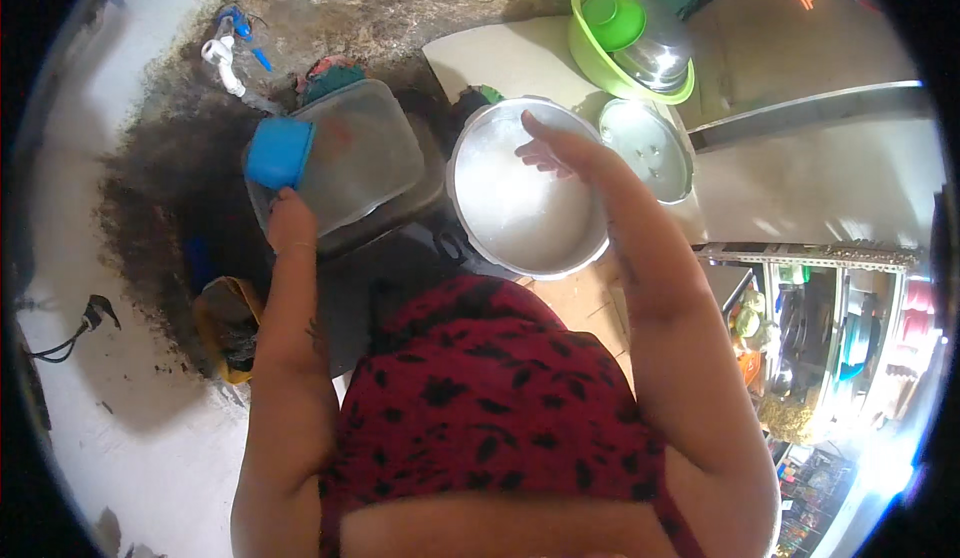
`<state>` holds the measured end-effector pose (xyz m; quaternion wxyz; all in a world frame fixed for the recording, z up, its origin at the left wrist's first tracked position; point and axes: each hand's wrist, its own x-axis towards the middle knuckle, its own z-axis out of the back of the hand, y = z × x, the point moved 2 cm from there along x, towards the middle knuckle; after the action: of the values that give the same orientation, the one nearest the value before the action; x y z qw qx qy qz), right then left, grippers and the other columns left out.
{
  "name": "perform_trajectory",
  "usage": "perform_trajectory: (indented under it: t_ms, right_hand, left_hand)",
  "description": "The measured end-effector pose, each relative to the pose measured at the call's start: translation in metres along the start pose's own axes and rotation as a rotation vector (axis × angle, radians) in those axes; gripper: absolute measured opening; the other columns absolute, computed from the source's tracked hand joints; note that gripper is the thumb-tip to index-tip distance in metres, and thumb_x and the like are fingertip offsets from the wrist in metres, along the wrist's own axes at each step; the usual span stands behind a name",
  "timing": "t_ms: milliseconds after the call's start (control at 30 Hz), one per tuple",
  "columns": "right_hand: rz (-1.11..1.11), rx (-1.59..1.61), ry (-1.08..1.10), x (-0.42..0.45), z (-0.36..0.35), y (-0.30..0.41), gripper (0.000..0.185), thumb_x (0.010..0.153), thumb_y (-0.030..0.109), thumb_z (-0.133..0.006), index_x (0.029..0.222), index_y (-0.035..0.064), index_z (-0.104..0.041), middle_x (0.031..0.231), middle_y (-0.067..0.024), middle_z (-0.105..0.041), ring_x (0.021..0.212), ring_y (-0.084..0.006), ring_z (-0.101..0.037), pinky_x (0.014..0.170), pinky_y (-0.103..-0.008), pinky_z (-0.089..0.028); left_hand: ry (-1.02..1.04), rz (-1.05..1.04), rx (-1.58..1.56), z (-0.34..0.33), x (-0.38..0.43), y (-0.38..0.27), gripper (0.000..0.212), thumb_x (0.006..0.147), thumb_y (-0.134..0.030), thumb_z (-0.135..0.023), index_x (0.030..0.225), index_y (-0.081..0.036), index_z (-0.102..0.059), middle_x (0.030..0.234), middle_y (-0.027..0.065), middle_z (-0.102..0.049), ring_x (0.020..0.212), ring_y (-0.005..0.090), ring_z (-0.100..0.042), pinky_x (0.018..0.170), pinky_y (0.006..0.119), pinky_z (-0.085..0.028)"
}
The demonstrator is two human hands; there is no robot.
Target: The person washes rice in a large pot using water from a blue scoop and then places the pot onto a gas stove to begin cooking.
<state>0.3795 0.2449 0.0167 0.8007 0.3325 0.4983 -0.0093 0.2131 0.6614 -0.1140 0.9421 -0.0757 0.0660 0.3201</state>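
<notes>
My left hand (292,220) grips a blue plastic dipper (277,153) at its near side. The dipper is over the left end of a translucent rectangular plastic tub (375,153), whose inside looks cloudy. To the right stands a large round aluminium pot (517,213), with its mouth facing up. Over the pot's far right part is my right hand (551,149), thumb raised and fingers apart, holding nothing. Whether it touches the pot's inner wall I cannot tell. A round metal lid (649,153) lies right of the pot, partly behind my right forearm.
A lime green basin (581,48) at the back holds a green bowl (611,22) and a shiny metal bowl (660,52). A white pipe with a blue tap (240,25) rises beside the stained wall. A yellow-rimmed container (229,325) hangs or stands at left. Loaded shelves (832,318) stand at right.
</notes>
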Motion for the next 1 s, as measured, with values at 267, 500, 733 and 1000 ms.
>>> perform_trajectory:
  t_ms: [267,500,733,1000]
  right_hand:
    - [-0.288,-0.109,0.188,0.028,-0.013,-0.01,0.114,0.078,0.09,-0.014,0.148,0.0014,-0.033,0.157,-0.0225,-0.02,0.147,-0.0398,-0.014,0.115,-0.0594,-0.013]
    - [-0.389,-0.093,0.121,0.041,-0.018,-0.011,0.114,0.079,0.089,-0.015,0.149,0.0008,-0.031,0.158,-0.0226,-0.016,0.148,-0.0385,-0.011,0.116,-0.0568,-0.014]
    - [-0.326,-0.087,0.087,0.028,-0.018,-0.012,0.111,0.079,0.089,-0.021,0.147,0.0013,-0.036,0.157,-0.0239,-0.02,0.147,-0.038,-0.015,0.115,-0.0568,-0.018]
    - [0.109,-0.512,-0.157,0.055,-0.027,-0.048,0.074,0.091,0.065,-0.041,0.13,0.0041,-0.056,0.139,-0.0197,-0.05,0.132,-0.0375,-0.043,0.109,-0.049,-0.033]
  left_hand:
    - [0.05,-0.025,-0.257,0.003,0.004,-0.011,0.025,0.09,-0.009,-0.047,0.112,0.003,-0.052,0.109,0.0291,-0.062,0.103,0.0449,-0.061,0.088,0.052,-0.05]
    - [0.073,-0.126,-0.455,0.002,0.0,-0.014,0.023,0.081,-0.004,-0.054,0.101,0.005,-0.058,0.101,0.0306,-0.064,0.098,0.0426,-0.064,0.081,0.05,-0.052]
    - [0.406,0.037,-1.194,0.06,-0.05,-0.036,0.011,0.08,-0.008,-0.059,0.086,0.001,-0.058,0.072,0.0116,-0.061,0.057,0.0188,-0.06,0.048,0.033,-0.048]
    - [0.423,-0.135,-1.201,0.132,-0.1,-0.097,0.012,0.085,-0.01,-0.062,0.089,-0.001,-0.058,0.07,0.0073,-0.061,0.057,0.0154,-0.058,0.052,0.03,-0.049]
